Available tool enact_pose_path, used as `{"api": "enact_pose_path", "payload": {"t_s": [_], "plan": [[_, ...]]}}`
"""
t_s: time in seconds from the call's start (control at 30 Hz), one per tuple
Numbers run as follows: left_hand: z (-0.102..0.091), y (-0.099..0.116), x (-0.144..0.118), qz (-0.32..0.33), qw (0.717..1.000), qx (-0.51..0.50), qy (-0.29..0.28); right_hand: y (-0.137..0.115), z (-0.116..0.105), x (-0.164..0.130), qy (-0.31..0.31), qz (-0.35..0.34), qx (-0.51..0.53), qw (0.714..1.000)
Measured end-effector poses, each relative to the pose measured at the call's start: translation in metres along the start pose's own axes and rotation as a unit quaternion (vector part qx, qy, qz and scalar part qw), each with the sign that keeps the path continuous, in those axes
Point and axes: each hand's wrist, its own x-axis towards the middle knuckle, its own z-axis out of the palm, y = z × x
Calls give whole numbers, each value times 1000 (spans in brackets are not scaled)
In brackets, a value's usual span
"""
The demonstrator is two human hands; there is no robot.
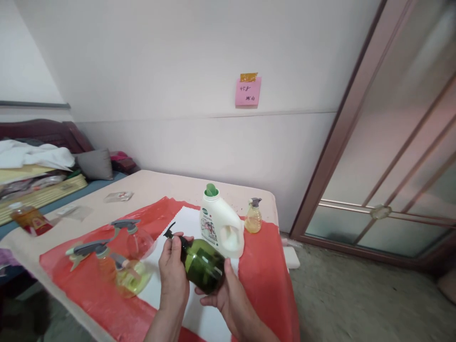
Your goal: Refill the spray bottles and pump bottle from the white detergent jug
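A dark green pump bottle (pixel 204 266) is tilted between my two hands above the table. My left hand (pixel 174 261) is closed around its neck, just below the black pump head (pixel 169 231). Around the bottle's base, my right hand (pixel 231 297) has its fingers and thumb wrapped. Right behind it stands a cream-white jug (pixel 219 223) with a handle and a green spout at its mouth. White paper (pixel 206 318) lies beneath the bottle on a red sheet (pixel 263 285).
Several trigger spray bottles stand left, one holding yellow liquid (pixel 133 280). A small yellowish bottle (pixel 253 218) stands right of the jug. A bottle of amber liquid (pixel 30 218) lies at far left. Beyond the table's right edge are a white object (pixel 292 257) and a framed glass door (pixel 377 180).
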Motion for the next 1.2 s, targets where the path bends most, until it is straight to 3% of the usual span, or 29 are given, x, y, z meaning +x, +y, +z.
{"api": "enact_pose_path", "payload": {"t_s": [0.13, 0.23, 0.33, 0.53, 0.73, 0.9, 1.1, 1.2], "plan": [[-2, 3, 3, 6, 1000, 9, 15, 1, -3, -3, 16, -74, -66, 995], [-3, 5, 2, 1, 1000, 21, -12, 4, -4, 0, 14, -21, -77, 997], [-3, 4, 1, 8, 1000, 15, -4, 6, -5, 5, 8, 3, -65, 998], [-3, 5, 1, 8, 1000, 15, 18, 0, -10, 5, -2, -91, -105, 990], [-3, 6, -1, -16, 1000, -1, -19, 0, -9, 6, -3, 4, -94, 996], [-2, 6, -1, -13, 1000, 4, -12, 0, -2, 0, 9, -87, -78, 993], [-4, 7, -3, -16, 999, 3, -29, -2, -3, 0, -29, 55, -32, 998], [-4, 6, -2, -11, 1000, -1, -19, -4, -4, -2, -31, -15, -44, 998]]}}
